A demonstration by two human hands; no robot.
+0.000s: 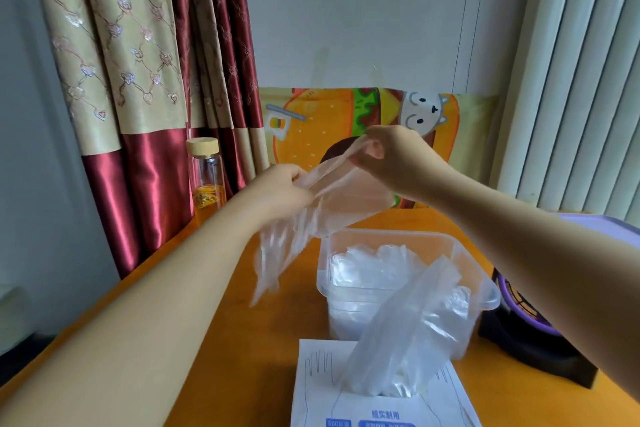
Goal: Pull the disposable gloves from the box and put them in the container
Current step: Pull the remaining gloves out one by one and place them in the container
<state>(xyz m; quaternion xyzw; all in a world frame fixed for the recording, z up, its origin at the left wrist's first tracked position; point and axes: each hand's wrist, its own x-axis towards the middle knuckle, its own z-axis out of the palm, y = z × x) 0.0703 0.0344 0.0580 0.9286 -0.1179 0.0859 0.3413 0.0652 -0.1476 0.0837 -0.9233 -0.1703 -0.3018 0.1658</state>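
The clear plastic container (391, 236) stands on the orange table (242, 340) and serves as the reference point here. Both hands are raised above the container's far left corner and hold one clear disposable glove (322, 208) stretched between them. The left hand (280, 191) has its fingers curled and grips one edge of the glove's open end. The right hand (398, 159), higher and further back, pinches the opposite edge between thumb and fingertips. The glove's finger end hangs down outside the container's left wall. Inside the container lies a pile of gloves (374, 267) whose top sits below the rim. The white box (322, 402) lies flat on the table directly in front of the container. A second glove (408, 329) rises out of the box's slot and overlaps the container's near right corner. A glass bottle (207, 177) holding amber liquid stands well to the left of and behind the container. A black and purple object (526, 340) sits just to the right of the container. A burger-print cloth (311, 121) hangs behind the container, and a curtain (138, 80) hangs behind it, far to the left.
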